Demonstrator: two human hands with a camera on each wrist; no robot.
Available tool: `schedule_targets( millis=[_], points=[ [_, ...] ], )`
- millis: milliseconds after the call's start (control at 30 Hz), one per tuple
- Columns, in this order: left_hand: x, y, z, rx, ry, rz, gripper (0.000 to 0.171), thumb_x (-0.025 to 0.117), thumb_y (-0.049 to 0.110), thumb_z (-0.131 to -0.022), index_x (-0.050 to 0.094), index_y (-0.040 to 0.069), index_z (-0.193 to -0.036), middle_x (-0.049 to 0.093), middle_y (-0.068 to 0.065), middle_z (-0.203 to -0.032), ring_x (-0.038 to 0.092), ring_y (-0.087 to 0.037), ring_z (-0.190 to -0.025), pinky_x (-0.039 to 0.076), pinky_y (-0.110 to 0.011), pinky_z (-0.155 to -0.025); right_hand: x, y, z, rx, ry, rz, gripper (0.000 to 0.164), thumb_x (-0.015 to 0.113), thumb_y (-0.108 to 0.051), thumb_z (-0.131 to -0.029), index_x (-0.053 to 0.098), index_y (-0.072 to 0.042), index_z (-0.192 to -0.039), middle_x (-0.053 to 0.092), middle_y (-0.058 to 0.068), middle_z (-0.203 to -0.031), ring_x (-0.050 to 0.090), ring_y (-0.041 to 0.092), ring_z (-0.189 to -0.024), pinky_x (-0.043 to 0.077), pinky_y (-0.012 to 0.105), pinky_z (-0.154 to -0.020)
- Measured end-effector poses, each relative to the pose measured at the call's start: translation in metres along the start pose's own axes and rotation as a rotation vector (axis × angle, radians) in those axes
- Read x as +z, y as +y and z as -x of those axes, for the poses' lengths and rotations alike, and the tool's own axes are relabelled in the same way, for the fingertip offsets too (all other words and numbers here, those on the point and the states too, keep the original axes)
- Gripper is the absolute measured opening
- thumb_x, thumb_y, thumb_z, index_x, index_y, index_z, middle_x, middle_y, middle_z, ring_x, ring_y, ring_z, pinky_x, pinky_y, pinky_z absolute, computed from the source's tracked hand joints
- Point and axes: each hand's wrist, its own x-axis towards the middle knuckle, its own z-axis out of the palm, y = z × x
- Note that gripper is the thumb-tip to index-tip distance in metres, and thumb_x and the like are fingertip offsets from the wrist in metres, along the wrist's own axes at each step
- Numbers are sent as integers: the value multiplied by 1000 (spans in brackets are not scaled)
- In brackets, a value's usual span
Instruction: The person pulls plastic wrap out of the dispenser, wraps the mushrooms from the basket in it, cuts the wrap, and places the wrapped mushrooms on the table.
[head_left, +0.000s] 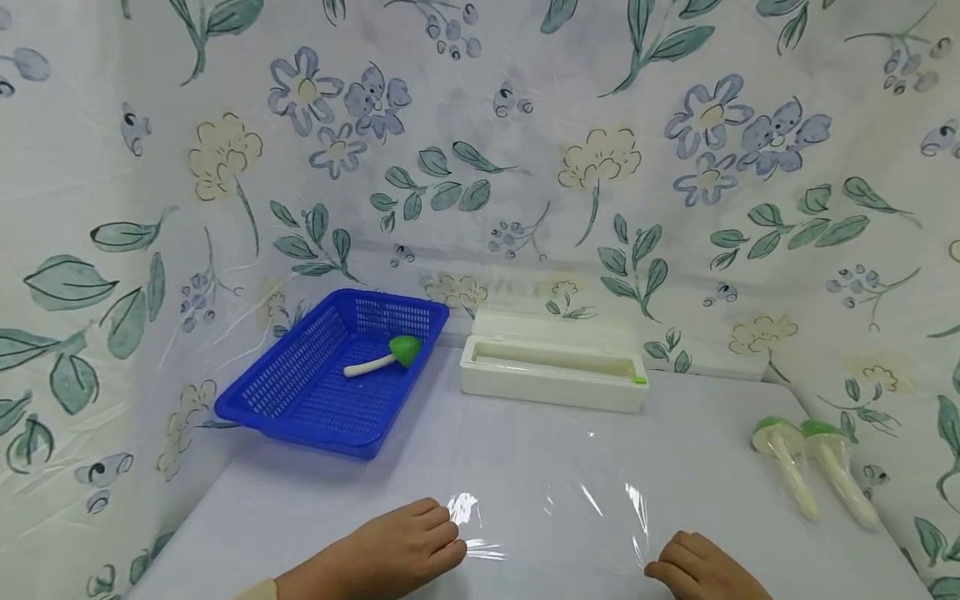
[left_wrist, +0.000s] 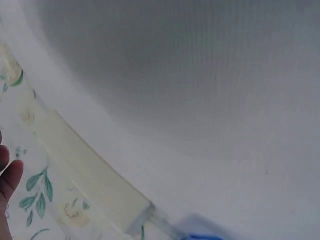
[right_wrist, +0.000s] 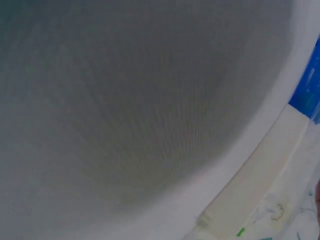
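Observation:
A clear sheet of cling film [head_left: 555, 517] stretches between my two hands over the white table, showing as bright glints and creases. My left hand [head_left: 408, 546] pinches its left side with curled fingers. On the other side, my right hand [head_left: 701, 571] grips the film near the table's front. Beyond the film stands a white cling film box [head_left: 551, 387] with its lid raised. In the left wrist view only some fingertips [left_wrist: 11, 177] show at the left edge; the right wrist view catches just a sliver of a finger at its right edge.
A blue plastic basket [head_left: 300, 429] at the back left holds a green-capped mushroom [head_left: 405, 351]. Two similar mushrooms [head_left: 787, 471], with a shiny film about them, lie side by side near the table's right edge. Flower-patterned sheeting [head_left: 525, 208] hangs behind the table.

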Motion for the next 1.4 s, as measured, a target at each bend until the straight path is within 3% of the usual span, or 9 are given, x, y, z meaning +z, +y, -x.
schedule_targets(
  millis=[133,367,633,900,1033,1133,1167,1300,1400],
  points=[
    [13,10,5,13,-69,-12,32,23,9,-105,48,17,-86,37,8,-72,35,-8,-68,32,-21,-64,9,0,12,59,-120,-23,28,62,-46,-92,63,-18,-95,46,-17,-83,38,-1,-75,27,10,-67],
    [21,11,4,44,-115,-46,30,26,21,-107,45,20,-83,33,11,-69,22,-6,-65,20,-19,-60,15,-2,17,109,-311,-29,20,70,-42,-86,64,-24,-91,51,-20,-82,42,-4,-76,27,9,-64],
    [22,14,2,37,-219,27,19,55,38,-94,51,23,-83,35,14,-65,16,-3,-61,11,-18,-59,20,-4,15,139,-358,-71,17,72,-37,-85,61,-25,-85,49,-22,-77,41,-7,-73,24,6,-62],
    [24,15,-3,14,-305,73,22,58,42,-92,53,24,-82,36,15,-62,18,-1,-56,11,-18,-56,23,-4,13,132,-381,-88,17,73,-34,-85,59,-24,-82,45,-21,-74,36,-9,-69,21,3,-60],
    [24,17,-4,-3,-353,69,18,60,40,-92,54,25,-85,39,16,-62,21,-1,-55,14,-18,-54,21,-5,11,181,-381,-158,17,73,-33,-85,59,-23,-84,45,-20,-77,37,-9,-70,26,2,-62],
    [23,17,-6,-10,-356,45,16,60,39,-91,54,25,-85,39,15,-61,22,-2,-53,15,-19,-53,18,-1,10,228,-450,-257,15,69,-34,-90,62,-20,-89,52,-19,-82,44,-9,-73,33,4,-62],
    [23,17,-7,-15,-356,36,15,60,38,-91,54,26,-85,39,14,-61,23,-2,-53,15,-20,-53,16,1,10,247,-472,-296,14,67,-32,-91,63,-19,-91,54,-18,-85,47,-8,-75,36,6,-63],
    [16,8,-13,-101,-353,50,13,60,35,-93,56,26,-84,46,14,-64,33,-2,-54,24,-20,-54,-4,11,-4,530,-575,-455,12,63,-31,-95,66,-20,-99,57,-21,-90,52,-4,-79,46,18,-65],
    [8,-11,-16,-180,-321,51,12,64,30,-91,58,24,-84,49,12,-68,41,-5,-58,30,-23,-57,-14,24,-15,694,-510,-429,7,64,-26,-95,67,-21,-99,56,-24,-92,54,-2,-79,49,26,-65]
  ],
)
